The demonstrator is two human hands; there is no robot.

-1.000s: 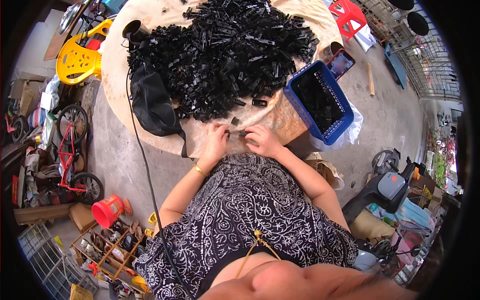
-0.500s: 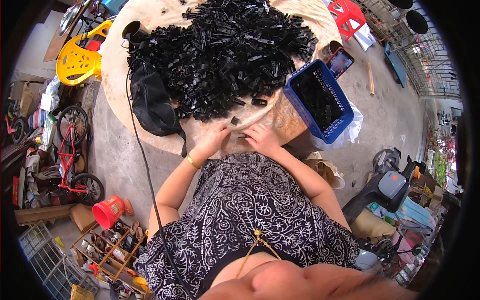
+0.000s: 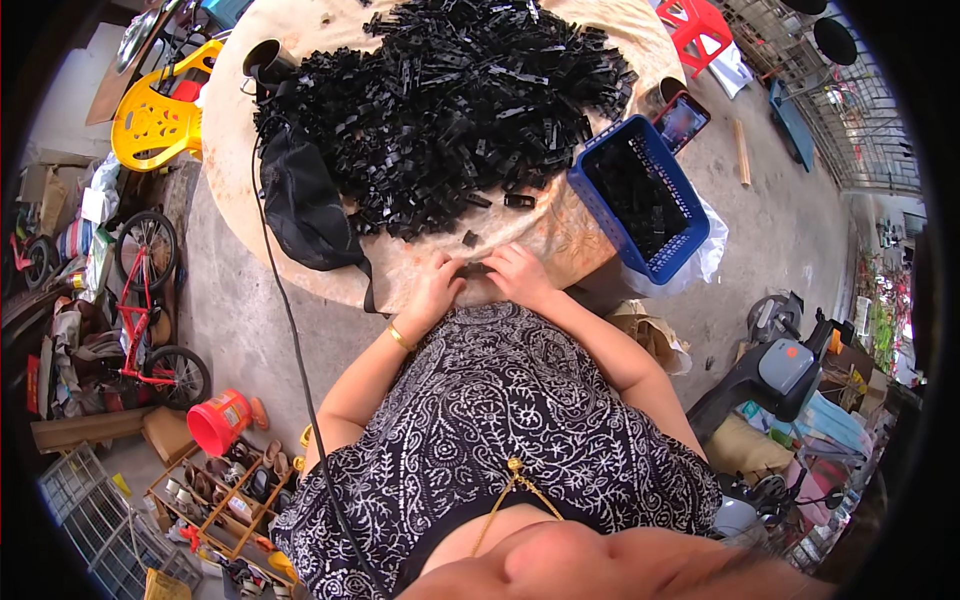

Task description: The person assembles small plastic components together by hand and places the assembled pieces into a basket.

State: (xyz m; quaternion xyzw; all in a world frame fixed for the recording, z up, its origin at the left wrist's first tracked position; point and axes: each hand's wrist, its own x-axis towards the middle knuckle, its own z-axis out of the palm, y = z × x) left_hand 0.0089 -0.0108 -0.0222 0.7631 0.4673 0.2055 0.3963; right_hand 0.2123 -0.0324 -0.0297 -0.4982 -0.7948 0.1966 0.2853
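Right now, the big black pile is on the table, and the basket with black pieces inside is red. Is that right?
Not quite: the basket is blue, not red, as the head view shows. The black pile is on the table, and black pieces are inside.

1. Place: looks like a home's garage-like room or porch, doubling as a small workshop.
2. Floor (image 3: 770,240): bare grey concrete, marked and stained.
3. Home signs, left side: small red bicycle (image 3: 132,310), wooden rack (image 3: 233,490) crowded with shoes (image 3: 200,480), red bucket (image 3: 213,425), yellow plastic chair (image 3: 150,125).
4. Right side: grey scooter (image 3: 785,370), apparently parked, household clutter around it.
5. Edge of space: metal grille (image 3: 860,120) upper right; plants (image 3: 893,250) in daylight, far right.
6. Workshop signs: round, pale-covered surface (image 3: 232,190) heaped with loose black pieces (image 3: 450,110); blue basket (image 3: 600,197) holds more.
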